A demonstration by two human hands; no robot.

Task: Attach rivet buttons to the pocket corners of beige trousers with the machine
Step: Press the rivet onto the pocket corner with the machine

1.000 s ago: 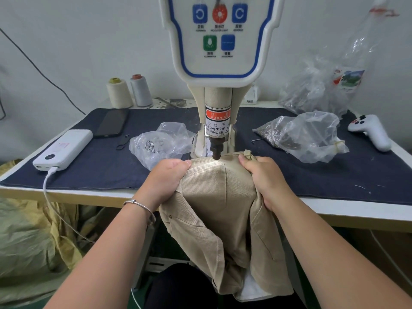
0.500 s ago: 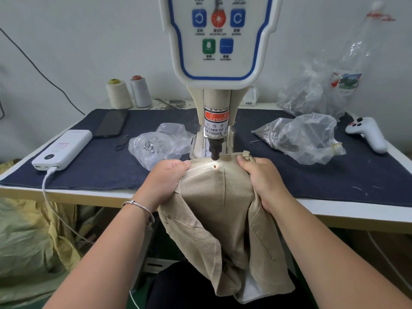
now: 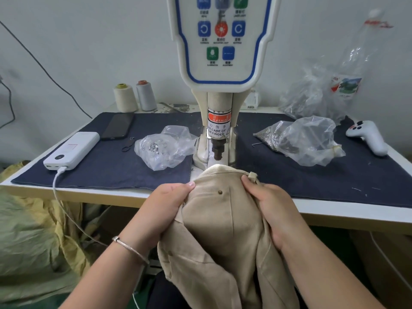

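The worktop (image 3: 334,214) carries a dark blue cloth (image 3: 289,170) that covers most of its top. The machine (image 3: 219,85) stands at the middle of the worktop, its control panel high up and its dark punch (image 3: 218,150) pointing down near the front edge. The beige trousers (image 3: 223,230) lie bunched just in front of the machine, their top fold on the worktop edge below the punch and the rest hanging down off the worktop. The left hand (image 3: 165,208) holds the trousers left of the machine's centre line, its grip clenched on a gather of fabric. The right hand (image 3: 269,208) holds them on the other side, its grip clenched on the fabric beside a belt loop (image 3: 253,176). Between the 2 hands, nearer than the punch, 1 small dark rivet (image 3: 220,192) sits in the cloth. Left of the machine lie a clear bag (image 3: 165,148), a white power bank (image 3: 72,150) and a black phone (image 3: 118,127). Behind these stand 2 thread cones (image 3: 134,98). Right of the machine lie another clear bag (image 3: 305,139) and a white controller (image 3: 367,137).
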